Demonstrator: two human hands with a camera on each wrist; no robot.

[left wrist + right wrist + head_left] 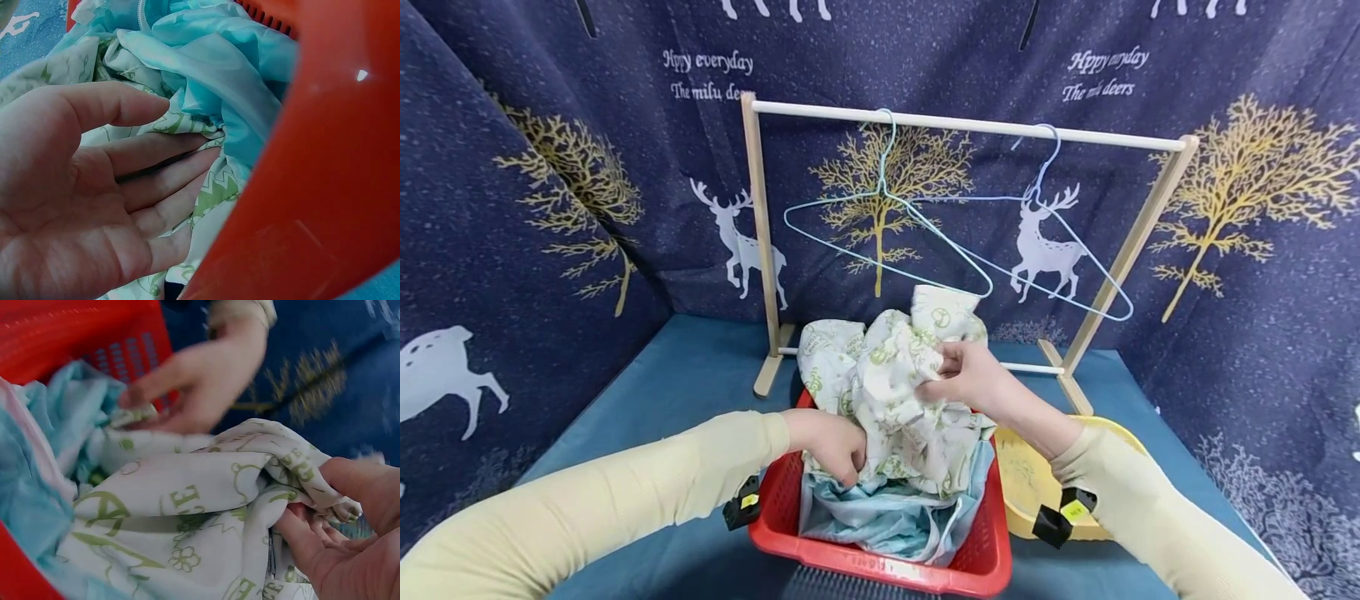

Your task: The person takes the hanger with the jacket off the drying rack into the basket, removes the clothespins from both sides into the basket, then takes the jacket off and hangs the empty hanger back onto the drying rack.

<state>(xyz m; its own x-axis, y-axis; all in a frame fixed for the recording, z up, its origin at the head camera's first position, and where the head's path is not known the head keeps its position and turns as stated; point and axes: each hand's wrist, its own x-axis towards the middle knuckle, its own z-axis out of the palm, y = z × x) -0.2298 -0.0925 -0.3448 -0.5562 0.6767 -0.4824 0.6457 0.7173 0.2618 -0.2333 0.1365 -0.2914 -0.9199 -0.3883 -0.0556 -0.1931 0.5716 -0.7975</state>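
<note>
A crumpled white cloth with green print (898, 375) is heaped over a red plastic basket (887, 567). Light blue fabric (880, 517) lies below it in the basket; a zipper shows in the left wrist view. My right hand (973, 379) pinches a fold of the printed cloth (187, 500) between thumb and fingers, high on the heap. At the basket's left side is my left hand (831, 446). In the left wrist view the left hand (100, 181) has its fingers extended against the printed cloth, thumb apart; its fingertips are partly hidden in the folds.
Behind the basket stands a rack with wooden posts and a white rail (970, 123). Two blue wire hangers (883, 193) hang from it, bare. A yellow basket (1022, 483) sits to the right, partly behind my right forearm. Dark blue printed curtains (647, 150) enclose the table.
</note>
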